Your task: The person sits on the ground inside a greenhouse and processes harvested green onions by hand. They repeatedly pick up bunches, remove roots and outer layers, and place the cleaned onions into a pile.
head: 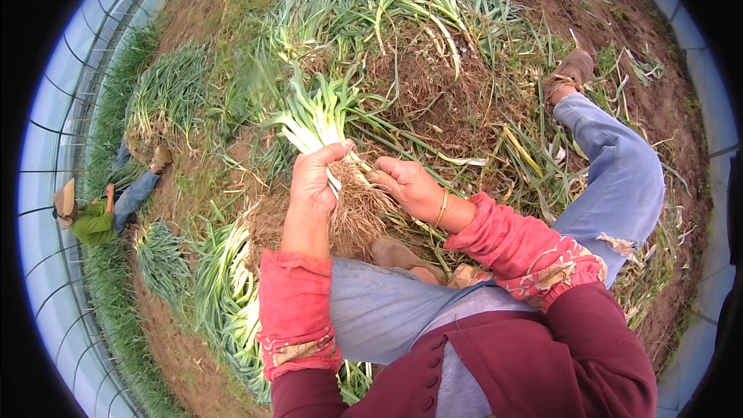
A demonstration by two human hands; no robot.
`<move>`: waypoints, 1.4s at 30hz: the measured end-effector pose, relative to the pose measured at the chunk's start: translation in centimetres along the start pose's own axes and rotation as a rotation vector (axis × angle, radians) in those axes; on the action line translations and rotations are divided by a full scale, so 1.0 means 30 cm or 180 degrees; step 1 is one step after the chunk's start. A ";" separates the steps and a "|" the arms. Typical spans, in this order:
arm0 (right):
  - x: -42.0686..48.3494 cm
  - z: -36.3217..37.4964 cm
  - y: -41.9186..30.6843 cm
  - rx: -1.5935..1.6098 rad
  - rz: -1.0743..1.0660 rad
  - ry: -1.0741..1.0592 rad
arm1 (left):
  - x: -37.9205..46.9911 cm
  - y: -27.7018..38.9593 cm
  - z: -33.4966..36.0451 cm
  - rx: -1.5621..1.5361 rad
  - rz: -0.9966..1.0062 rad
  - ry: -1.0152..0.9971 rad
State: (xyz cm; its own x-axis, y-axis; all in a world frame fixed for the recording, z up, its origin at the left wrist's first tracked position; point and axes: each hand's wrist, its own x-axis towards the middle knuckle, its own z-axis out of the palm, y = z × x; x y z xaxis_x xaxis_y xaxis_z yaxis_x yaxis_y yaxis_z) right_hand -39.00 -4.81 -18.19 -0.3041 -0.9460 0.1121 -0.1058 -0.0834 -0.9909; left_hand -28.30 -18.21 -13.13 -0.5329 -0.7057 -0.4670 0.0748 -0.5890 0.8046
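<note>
My left hand (313, 180) is wrapped around a bunch of leek-like plants (322, 119), just above their roots. Green leaves fan away from me, and a thick mass of dry brown roots (357, 203) hangs on the near side. At the right edge of the roots, the thumb and fingers of my right hand (409, 186) pinch a thin pale stalk (361, 167). The fingertips partly hide that stalk. A white stem end pokes out beside my left fingers.
Ahead lies a wide heap of similar plants (325, 11). Stacked bunches (232, 296) rest left of my leg. Loose leaves litter the soil on the right. Farther left, a person in a green top (96, 220) sits near more bunches (168, 90), beside the greenhouse wall (52, 128).
</note>
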 end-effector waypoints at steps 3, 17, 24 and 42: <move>-0.076 -0.050 0.055 0.0915 0.0456 -0.0506 | 0.026 0.068 -0.055 -0.0333 -0.0057 0.0126; 0.051 0.061 -0.111 0.2784 0.1307 -0.1294 | -0.004 0.172 -0.059 -0.2284 -0.0184 -0.0039; -0.028 -0.135 0.081 0.2309 0.1918 -0.0527 | -0.116 0.217 -0.086 -0.1707 -0.0236 -0.0463; 0.495 -0.380 -0.019 -0.1002 0.0455 0.0649 | -0.662 0.431 0.277 0.0261 -0.0232 -0.0778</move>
State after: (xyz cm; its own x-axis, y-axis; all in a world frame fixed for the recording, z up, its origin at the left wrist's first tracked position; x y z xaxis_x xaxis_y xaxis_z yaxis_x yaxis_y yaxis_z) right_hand -54.25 -15.25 -15.10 -0.5151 -0.8569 0.0188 -0.3241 0.1745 -0.9298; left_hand -23.75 -8.55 9.59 -0.7228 -0.5408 -0.4304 -0.0344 -0.5938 0.8039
